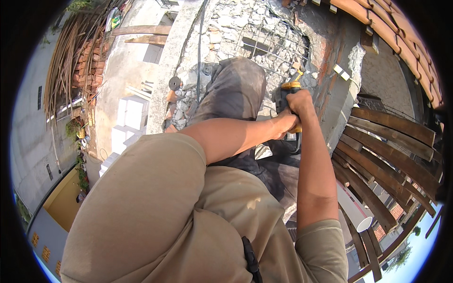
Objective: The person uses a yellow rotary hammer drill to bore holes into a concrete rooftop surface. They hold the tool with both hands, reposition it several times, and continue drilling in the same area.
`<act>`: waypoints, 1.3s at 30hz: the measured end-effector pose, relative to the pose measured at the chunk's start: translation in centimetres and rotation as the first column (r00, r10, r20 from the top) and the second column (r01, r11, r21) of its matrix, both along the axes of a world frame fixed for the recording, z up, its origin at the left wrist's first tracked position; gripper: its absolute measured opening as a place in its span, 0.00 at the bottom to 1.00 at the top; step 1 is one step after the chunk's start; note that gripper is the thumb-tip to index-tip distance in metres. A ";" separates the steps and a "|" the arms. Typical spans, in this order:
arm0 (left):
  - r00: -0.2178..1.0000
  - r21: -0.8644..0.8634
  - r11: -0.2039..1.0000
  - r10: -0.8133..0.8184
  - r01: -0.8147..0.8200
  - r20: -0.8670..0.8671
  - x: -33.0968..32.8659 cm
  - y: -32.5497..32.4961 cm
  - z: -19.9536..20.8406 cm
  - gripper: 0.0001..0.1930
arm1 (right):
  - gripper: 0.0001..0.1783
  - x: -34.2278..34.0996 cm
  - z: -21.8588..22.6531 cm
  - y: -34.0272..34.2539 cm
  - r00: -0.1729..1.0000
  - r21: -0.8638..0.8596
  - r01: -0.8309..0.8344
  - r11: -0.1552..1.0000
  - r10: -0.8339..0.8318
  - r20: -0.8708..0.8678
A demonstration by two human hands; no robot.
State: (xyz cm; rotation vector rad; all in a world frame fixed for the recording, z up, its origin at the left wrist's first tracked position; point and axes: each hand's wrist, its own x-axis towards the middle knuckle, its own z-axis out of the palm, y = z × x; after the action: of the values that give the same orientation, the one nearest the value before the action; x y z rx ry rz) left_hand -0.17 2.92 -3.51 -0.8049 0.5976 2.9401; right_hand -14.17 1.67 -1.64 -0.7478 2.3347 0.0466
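A yellow-and-black power tool (pixel 291 85) points away from me toward broken concrete; its exact kind is hard to make out. My right hand (pixel 299 102) is closed around its body. Just below and to the left, my left hand (pixel 284 122) wraps round the rear part, partly covered by the right wrist. What looks like a black cord (pixel 298 145) hangs beneath the tool. Ahead of the tool lies concrete rubble (pixel 231 21) with a mesh of steel bars (pixel 264 45) showing. My bent knee (pixel 238 85) in dark trousers is left of the tool.
A rectangular hole (pixel 255 46) opens beneath the bars. A concrete ledge (pixel 165 70) borders the rubble, with a dark round object (pixel 175 83) beside it. To the right are wooden beams (pixel 377 155) with gaps between them and roof tiles (pixel 401 33). Ground lies far below on the left.
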 end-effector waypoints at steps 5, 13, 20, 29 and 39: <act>0.999 -0.060 0.998 0.023 -0.020 0.047 -0.3 0.2 -1.2 0.21 | 0.24 0.6 -0.4 0.3 0.997 -0.044 0.034 0.998 -0.037 -0.071; 0.957 -0.191 0.960 -0.156 0.206 0.246 1.2 1.4 -0.2 0.40 | 0.25 4.2 1.1 3.4 0.946 -0.097 0.299 0.949 -0.308 -0.103; 0.941 -0.121 0.941 -0.293 0.315 0.169 3.6 1.4 5.9 0.20 | 0.30 5.8 6.1 6.5 0.930 -0.155 0.347 0.925 -0.361 -0.071; 0.986 0.040 0.987 -0.159 0.158 0.038 1.0 1.2 4.8 0.13 | 0.27 2.9 7.6 2.1 0.975 0.046 0.223 0.974 -0.223 -0.005; 0.992 0.084 0.994 -0.082 0.075 0.092 0.5 -0.1 2.6 0.14 | 0.23 2.2 4.6 -0.3 0.990 0.065 0.137 0.988 -0.134 -0.048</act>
State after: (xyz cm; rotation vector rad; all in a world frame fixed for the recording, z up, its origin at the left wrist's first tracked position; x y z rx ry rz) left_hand 0.29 2.81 -0.86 -0.8862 0.4887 2.8162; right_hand -11.93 1.36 2.92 -0.5589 2.4070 0.0833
